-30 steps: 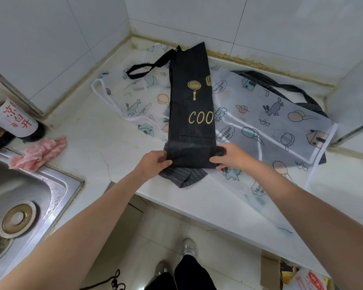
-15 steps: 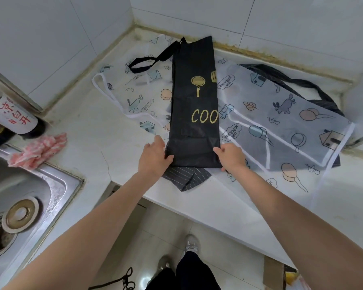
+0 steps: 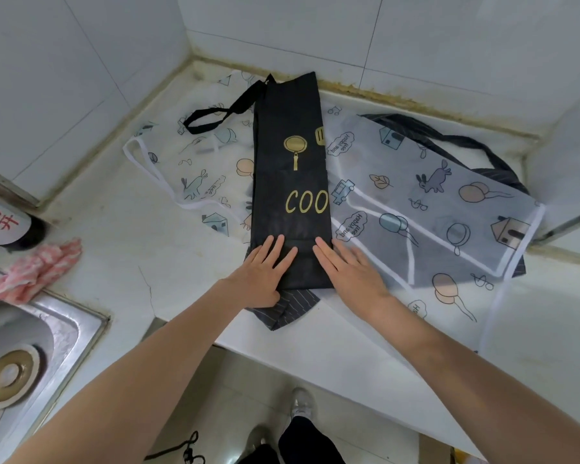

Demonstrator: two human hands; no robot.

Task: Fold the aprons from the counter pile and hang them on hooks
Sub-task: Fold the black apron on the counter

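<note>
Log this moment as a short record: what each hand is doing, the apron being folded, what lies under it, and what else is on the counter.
left hand: flat, pressing the near end of the black apron
right hand: flat, pressing beside it
black apron: folded into a long strip, gold print up
under it: printed apron, striped apron
nearby: pink cloth, sink, bottle

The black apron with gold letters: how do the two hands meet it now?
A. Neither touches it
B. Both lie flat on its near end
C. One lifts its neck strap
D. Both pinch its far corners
B: the left hand and right hand rest with straight fingers on the near end of the black apron.
</note>
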